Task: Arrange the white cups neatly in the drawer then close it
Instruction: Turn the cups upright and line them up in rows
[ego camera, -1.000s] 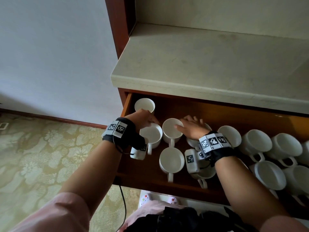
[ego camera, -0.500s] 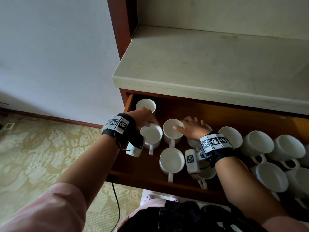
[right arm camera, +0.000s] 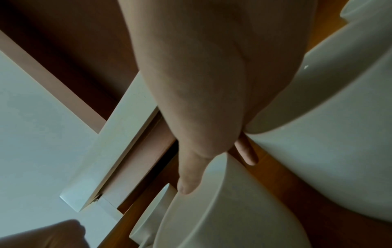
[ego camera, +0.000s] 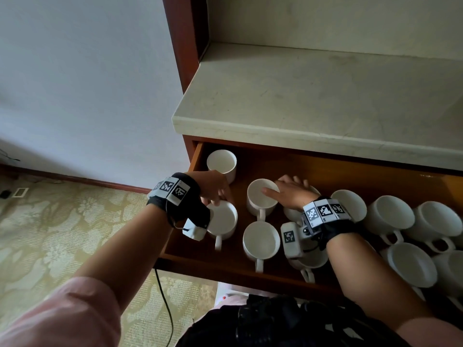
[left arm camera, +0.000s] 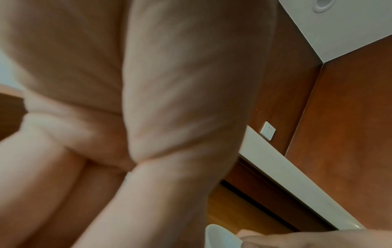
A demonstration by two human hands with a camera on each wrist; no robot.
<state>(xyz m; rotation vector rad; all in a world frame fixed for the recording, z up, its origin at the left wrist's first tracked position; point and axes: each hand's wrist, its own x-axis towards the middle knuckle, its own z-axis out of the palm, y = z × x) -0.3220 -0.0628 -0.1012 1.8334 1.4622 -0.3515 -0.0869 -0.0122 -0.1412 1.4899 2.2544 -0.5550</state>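
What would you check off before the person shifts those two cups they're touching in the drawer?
1. Left hand has a hold on the cup with its handle toward the front: cannot tell; fingers are at its rim, but the grip is hidden.
2. Right hand has hold of the middle cup: ok; thumb inside the rim, fingers over the far side.
3. Bare drawer floor behind the middle cup: ok.
4. Corner cup clear of the left hand: cannot tell; they overlap in the head view.
5. Cups on the right lined up: not ok; they lie tilted and crowded.
6. Drawer ready to close: not ok.
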